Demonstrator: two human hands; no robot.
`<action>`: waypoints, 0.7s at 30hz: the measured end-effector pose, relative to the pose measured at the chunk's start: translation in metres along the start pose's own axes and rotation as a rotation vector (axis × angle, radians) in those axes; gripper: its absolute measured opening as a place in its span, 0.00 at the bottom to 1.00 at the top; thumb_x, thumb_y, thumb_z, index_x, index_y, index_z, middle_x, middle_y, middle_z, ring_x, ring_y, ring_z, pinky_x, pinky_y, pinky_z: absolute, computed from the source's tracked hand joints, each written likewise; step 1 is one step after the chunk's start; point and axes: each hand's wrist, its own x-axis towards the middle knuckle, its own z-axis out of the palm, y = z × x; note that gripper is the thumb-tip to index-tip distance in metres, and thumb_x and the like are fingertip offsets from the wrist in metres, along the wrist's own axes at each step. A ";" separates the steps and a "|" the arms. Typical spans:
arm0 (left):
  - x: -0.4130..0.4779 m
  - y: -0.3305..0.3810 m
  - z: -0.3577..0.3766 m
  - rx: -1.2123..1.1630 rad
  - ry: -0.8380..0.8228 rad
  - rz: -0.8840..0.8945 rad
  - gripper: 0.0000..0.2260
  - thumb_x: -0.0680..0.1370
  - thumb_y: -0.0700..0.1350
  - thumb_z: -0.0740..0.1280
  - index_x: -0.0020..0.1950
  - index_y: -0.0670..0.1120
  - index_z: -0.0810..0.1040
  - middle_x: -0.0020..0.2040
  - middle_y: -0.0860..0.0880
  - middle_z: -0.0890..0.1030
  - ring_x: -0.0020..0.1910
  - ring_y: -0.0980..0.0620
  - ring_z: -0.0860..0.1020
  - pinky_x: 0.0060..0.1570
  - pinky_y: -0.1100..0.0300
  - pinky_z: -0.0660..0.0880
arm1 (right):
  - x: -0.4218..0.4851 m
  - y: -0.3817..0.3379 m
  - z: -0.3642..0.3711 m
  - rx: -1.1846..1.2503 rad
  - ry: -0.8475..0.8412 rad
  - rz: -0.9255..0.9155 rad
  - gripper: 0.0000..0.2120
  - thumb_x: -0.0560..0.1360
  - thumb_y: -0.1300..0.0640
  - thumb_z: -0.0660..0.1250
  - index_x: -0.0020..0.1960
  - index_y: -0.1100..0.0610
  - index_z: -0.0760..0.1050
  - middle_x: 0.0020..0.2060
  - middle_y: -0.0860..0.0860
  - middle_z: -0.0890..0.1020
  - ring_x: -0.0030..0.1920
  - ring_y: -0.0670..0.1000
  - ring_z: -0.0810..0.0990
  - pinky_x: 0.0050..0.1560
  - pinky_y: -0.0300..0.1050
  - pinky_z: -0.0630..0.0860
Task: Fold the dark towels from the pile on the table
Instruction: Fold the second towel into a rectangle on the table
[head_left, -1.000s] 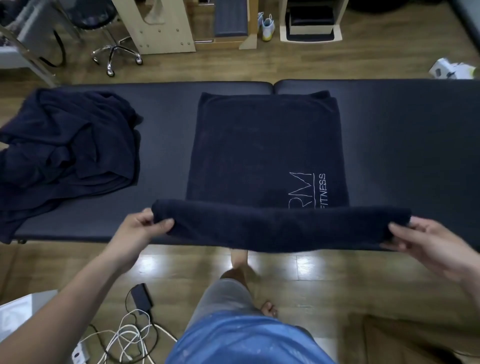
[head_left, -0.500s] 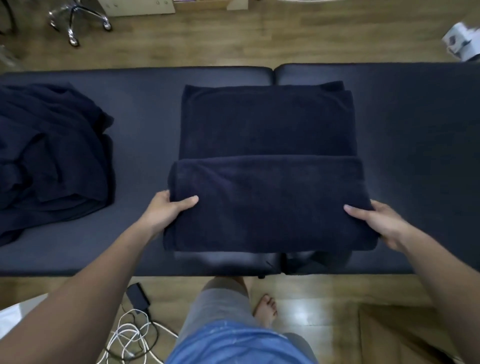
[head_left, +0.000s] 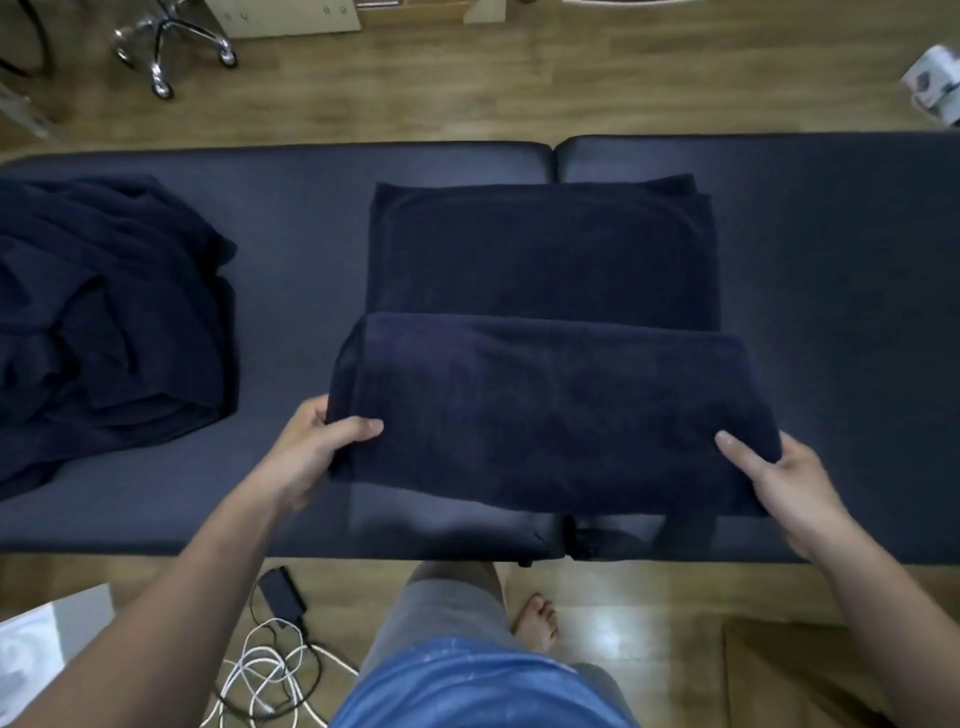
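On the dark padded table (head_left: 831, 260), your left hand (head_left: 311, 447) and right hand (head_left: 779, 478) each pinch a side of the half-folded towel (head_left: 545, 415) at centre; uneven carrying could land the fold crooked.

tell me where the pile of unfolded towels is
In the head view the pile of unfolded towels lies on the left end of the table, apart from the towel being folded at the centre and left of the left hand.
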 end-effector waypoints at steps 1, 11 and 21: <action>-0.004 -0.004 -0.002 -0.037 0.018 0.002 0.26 0.59 0.48 0.75 0.54 0.38 0.81 0.52 0.42 0.85 0.51 0.45 0.83 0.51 0.51 0.78 | -0.002 0.001 0.000 -0.012 0.051 -0.029 0.07 0.76 0.53 0.72 0.53 0.52 0.80 0.46 0.45 0.84 0.52 0.50 0.83 0.53 0.47 0.76; -0.042 -0.054 0.008 0.121 0.166 -0.050 0.10 0.72 0.29 0.67 0.49 0.40 0.81 0.43 0.47 0.86 0.46 0.47 0.83 0.42 0.56 0.76 | -0.019 0.020 -0.004 -0.190 -0.003 0.046 0.21 0.82 0.42 0.57 0.63 0.55 0.76 0.55 0.53 0.81 0.53 0.54 0.77 0.55 0.52 0.73; -0.074 -0.086 0.023 -0.044 0.251 -0.128 0.09 0.78 0.40 0.69 0.58 0.45 0.81 0.53 0.48 0.86 0.54 0.47 0.83 0.54 0.54 0.76 | -0.038 0.048 -0.007 -0.336 -0.059 0.103 0.21 0.83 0.46 0.57 0.66 0.59 0.76 0.59 0.57 0.81 0.54 0.58 0.78 0.50 0.51 0.71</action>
